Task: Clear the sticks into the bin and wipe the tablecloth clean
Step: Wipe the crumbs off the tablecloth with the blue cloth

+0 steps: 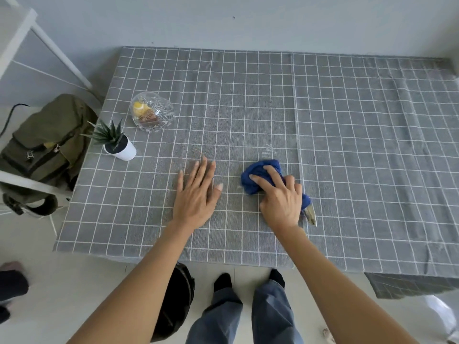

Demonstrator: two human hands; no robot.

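The right hand (280, 197) is closed over a bunched blue cloth (260, 175), pressing it onto the grey checked tablecloth (347, 145) near the middle of the front edge. Fingers curl over the top of the wad; a tail of cloth sticks out behind the palm toward the front edge, with a pale tag-like end (310, 216) lying on the tablecloth.

The left hand (198, 192) lies flat and open on the tablecloth just beside the cloth, on its left — fingers spread, gripping nothing, palm down.

Faint pale smudges (269, 150) mark the tablecloth just beyond the cloth, toward the far edge.

Near the left edge stands a small plant (116, 142) in a white pot, and farther in from that edge a clear glass dish (151, 111) holding something yellow and something brown. No sticks show on the tablecloth.

Off the left edge a green backpack (47, 142) rests on a white chair (29, 181). Below the front edge, a dark bag (176, 301) sits on the floor — just beside the person's left leg.
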